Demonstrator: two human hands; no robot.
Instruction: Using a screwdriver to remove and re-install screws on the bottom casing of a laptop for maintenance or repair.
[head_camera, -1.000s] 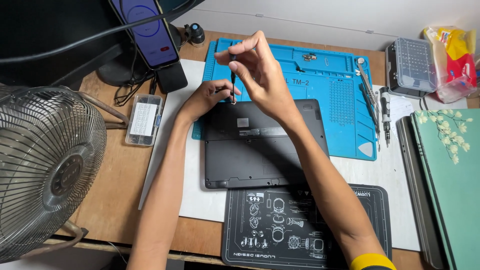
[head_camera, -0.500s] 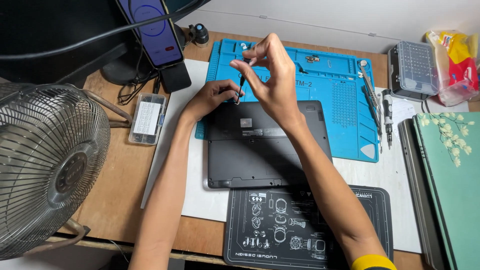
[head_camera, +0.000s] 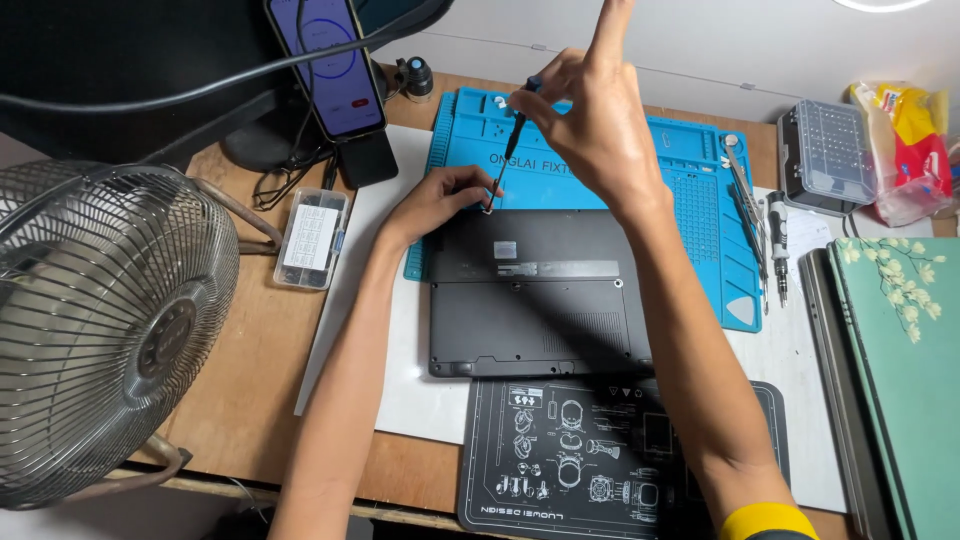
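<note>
Near edge: black magnetic mat (head_camera: 620, 460), nothing on it I can make out. Above it the dark laptop (head_camera: 540, 290) lies bottom-up, half on the blue repair mat (head_camera: 690, 200). Left hand (head_camera: 435, 205) rests closed at the laptop's top-left corner, fingertips pinching around the screw spot. Right hand (head_camera: 600, 130) grips the screwdriver (head_camera: 508, 145), tip on that corner screw. Step, I judge: working that screw. Next needs a steady vertical bit, light pressure.
</note>
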